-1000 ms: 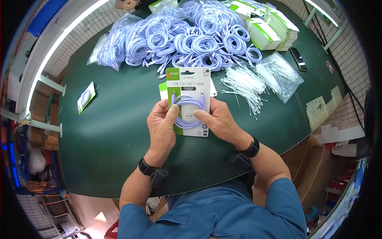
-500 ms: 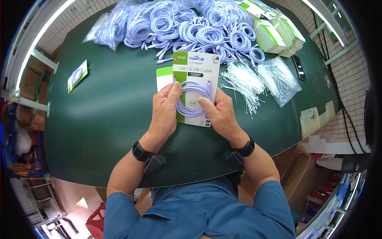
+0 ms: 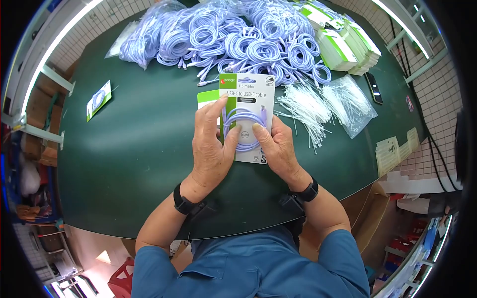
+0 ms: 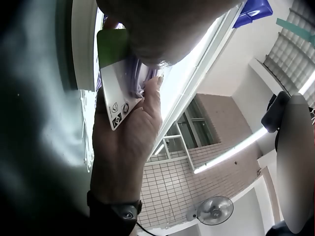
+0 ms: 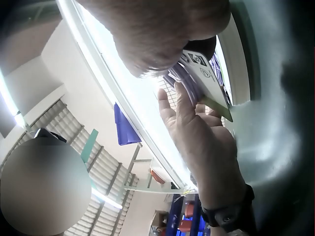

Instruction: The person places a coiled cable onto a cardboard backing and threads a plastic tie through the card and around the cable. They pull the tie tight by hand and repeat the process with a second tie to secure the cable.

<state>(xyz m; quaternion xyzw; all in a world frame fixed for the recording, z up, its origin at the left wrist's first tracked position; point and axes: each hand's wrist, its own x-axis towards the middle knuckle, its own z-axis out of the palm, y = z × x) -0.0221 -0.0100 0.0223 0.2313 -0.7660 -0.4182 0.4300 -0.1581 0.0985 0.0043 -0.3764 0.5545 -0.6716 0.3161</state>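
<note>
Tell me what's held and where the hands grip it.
A USB-C cable card: the left hand holds its left side, the right hand its lower right side, both thumbs on the coil.

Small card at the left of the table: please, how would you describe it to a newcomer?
On the green table, go left and nearer from the heap of purple cables. There you see a white-and-green card with a coiled cable; unlike the held card, it lies alone.

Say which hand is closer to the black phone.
The right hand. It holds the right side of the cable pack, nearer the person and left of the phone. The left hand, at the pack's left side, is farther left.
</note>
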